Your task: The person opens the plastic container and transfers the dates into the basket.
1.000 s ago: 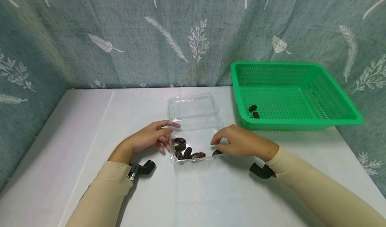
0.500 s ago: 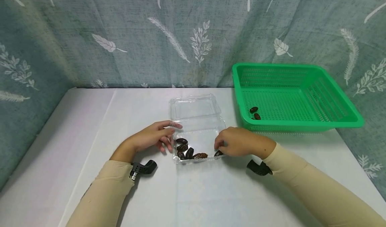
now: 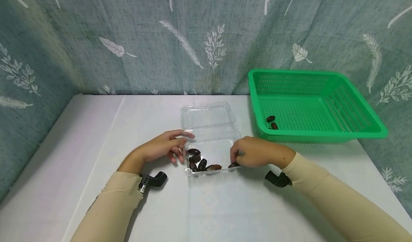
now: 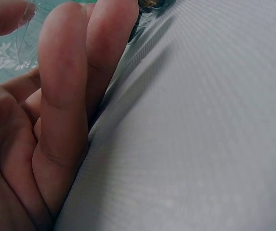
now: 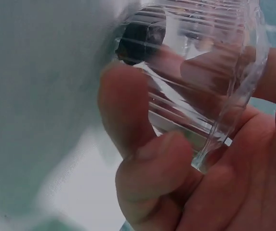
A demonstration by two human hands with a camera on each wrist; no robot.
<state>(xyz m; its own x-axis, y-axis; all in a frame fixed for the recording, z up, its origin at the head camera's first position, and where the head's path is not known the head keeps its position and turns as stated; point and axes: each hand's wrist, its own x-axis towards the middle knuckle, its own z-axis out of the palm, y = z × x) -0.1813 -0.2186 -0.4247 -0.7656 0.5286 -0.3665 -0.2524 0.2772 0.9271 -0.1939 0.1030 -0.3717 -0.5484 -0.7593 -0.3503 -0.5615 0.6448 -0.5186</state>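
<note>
Left hand: fingers relaxed, resting against left wall of clear ribbed plastic clamshell box, table centre. Oval, dark, wrinkled dates inside. Right hand: pinches box's right corner, thumb outside, per wrist view. Green mesh basket, far right.

Clear plastic clamshell box, lid open flat, dark dates along its near edge.
</note>
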